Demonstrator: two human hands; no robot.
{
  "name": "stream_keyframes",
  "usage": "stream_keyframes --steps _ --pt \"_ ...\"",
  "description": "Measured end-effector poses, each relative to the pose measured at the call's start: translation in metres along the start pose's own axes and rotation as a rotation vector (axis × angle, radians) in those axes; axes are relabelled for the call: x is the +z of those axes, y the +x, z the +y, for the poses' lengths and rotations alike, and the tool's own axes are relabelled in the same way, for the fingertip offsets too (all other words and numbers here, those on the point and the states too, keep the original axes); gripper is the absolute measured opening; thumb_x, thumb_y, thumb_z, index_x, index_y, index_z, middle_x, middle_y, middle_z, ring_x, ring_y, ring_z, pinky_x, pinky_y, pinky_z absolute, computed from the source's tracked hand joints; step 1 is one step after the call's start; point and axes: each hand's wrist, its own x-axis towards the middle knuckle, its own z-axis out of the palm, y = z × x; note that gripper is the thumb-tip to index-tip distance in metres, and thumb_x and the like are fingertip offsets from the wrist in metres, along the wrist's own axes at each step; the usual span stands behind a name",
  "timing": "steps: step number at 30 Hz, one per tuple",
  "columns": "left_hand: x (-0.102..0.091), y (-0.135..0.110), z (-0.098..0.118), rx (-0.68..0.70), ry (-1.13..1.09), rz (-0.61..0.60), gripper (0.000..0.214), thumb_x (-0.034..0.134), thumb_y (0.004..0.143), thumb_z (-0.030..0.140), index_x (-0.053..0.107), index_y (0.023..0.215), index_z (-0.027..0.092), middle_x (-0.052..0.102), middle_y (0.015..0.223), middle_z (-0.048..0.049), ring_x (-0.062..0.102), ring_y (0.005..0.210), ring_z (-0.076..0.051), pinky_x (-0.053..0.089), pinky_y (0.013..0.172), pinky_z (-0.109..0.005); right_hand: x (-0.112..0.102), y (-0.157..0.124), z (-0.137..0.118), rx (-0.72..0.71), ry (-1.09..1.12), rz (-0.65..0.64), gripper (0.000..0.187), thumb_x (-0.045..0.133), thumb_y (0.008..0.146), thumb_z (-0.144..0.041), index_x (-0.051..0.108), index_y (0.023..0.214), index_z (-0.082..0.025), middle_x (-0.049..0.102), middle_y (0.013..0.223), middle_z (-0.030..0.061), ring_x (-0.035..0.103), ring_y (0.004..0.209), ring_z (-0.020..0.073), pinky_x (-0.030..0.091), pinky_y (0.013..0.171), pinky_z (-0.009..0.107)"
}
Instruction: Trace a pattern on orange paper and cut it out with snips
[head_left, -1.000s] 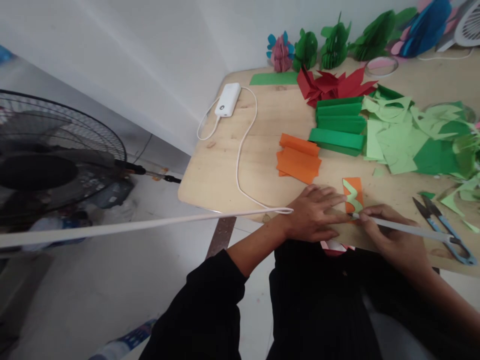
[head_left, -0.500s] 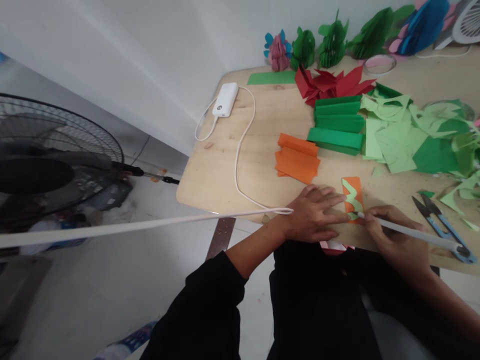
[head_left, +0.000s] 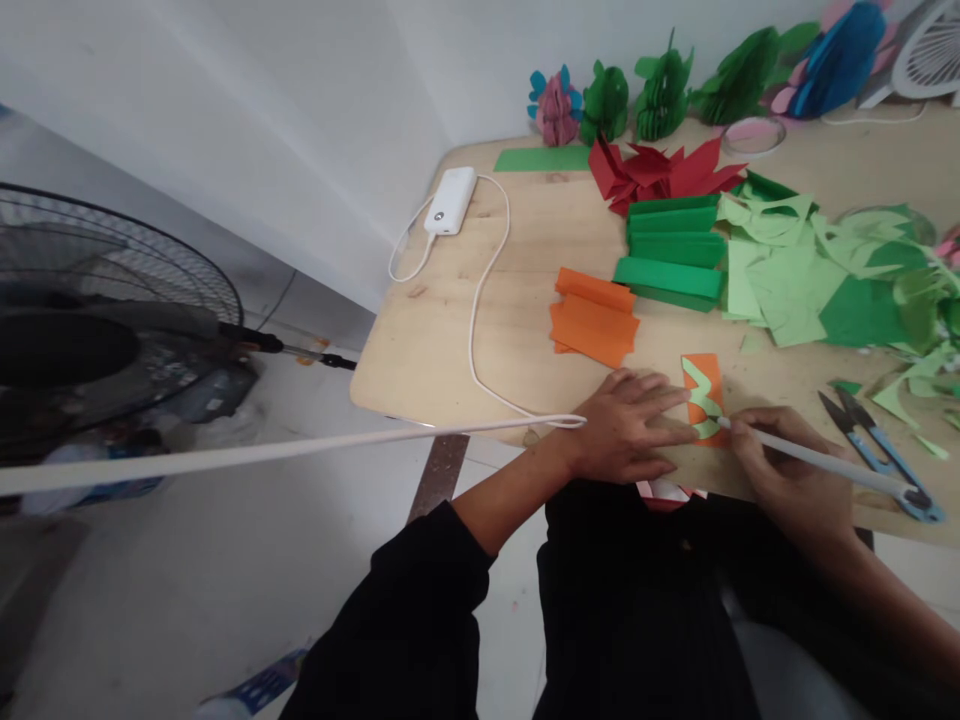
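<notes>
Pen [head_left: 817,462] tip edged up the green cutout [head_left: 702,398], beside left fingers [head_left: 670,401].

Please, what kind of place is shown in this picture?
Probably a paper-craft table in a plain room: folded green paper, paper ornaments by the wall, snips, and the right hand holding a white pen.

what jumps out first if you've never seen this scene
The hands at the near edge of the table catch the eye first. The left hand lies flat beside a small orange card bearing a light green zigzag cutout, and the right hand puts the tip of a white pen to it. Behind them green paper scraps crowd the table's right, and a big floor fan stands off to the left.
</notes>
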Motion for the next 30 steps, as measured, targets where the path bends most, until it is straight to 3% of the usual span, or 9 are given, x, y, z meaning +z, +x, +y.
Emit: stream_keyframes --steps 5,11,18,22,25,30 --pt "-0.001 0.000 0.001 -0.002 0.001 -0.007 0.046 0.050 0.099 0.054 0.065 0.137 0.035 0.050 0.158 -0.0066 0.040 0.145 -0.033 0.029 0.116 -0.054 -0.001 -0.006 0.003 -0.042 0.099 0.083 0.026 0.057 0.093 -0.044 0.070 0.092 -0.022 0.075 0.084 0.0046 0.070 0.077 0.0199 0.053 0.071 0.033" --pt "-0.005 0.000 0.005 0.004 0.023 0.002 0.044 0.053 0.098 0.052 0.067 0.135 0.032 0.051 0.156 -0.0081 0.043 0.142 -0.034 0.033 0.114 -0.053 -0.011 -0.018 0.011 -0.185 0.045 0.059 0.025 0.052 0.100 -0.035 0.072 0.106 -0.023 0.077 0.104 0.0058 0.072 0.100 0.0215 0.055 0.087 0.034" --pt "-0.002 -0.001 0.008 0.020 0.062 0.041 0.044 0.055 0.097 0.052 0.066 0.135 0.031 0.052 0.155 -0.0097 0.046 0.141 -0.033 0.036 0.113 -0.050 0.007 -0.016 0.027 -0.465 -0.065 0.124 0.027 0.053 0.099 -0.024 0.067 0.122 -0.018 0.076 0.110 0.0108 0.070 0.098 0.0226 0.052 0.090 0.036" --pt "0.000 -0.004 0.009 0.005 0.092 0.086 0.049 0.052 0.098 0.052 0.064 0.137 0.023 0.056 0.151 -0.0108 0.048 0.138 -0.032 0.039 0.112 -0.049 0.013 -0.015 0.030 -0.559 -0.210 0.144 0.030 0.054 0.099 -0.025 0.065 0.125 -0.015 0.075 0.110 0.0138 0.068 0.101 0.0258 0.049 0.087 0.038" --pt "0.002 -0.006 0.012 -0.066 0.086 0.129 0.048 0.052 0.099 0.049 0.064 0.132 0.017 0.064 0.141 -0.0120 0.053 0.133 -0.030 0.041 0.111 -0.046 0.014 -0.017 0.032 -0.594 -0.298 0.145 0.035 0.050 0.101 -0.028 0.062 0.130 -0.013 0.074 0.110 0.0154 0.067 0.104 0.0275 0.046 0.082 0.038" --pt "0.012 0.008 0.024 -0.361 0.011 0.261 0.034 0.059 0.096 0.034 0.066 0.124 0.016 0.072 0.121 -0.0102 0.061 0.119 -0.025 0.047 0.105 -0.039 0.015 -0.019 0.033 -0.621 -0.326 0.145 0.037 0.050 0.101 -0.028 0.059 0.134 -0.013 0.075 0.108 0.0137 0.066 0.106 0.0278 0.044 0.082 0.038"
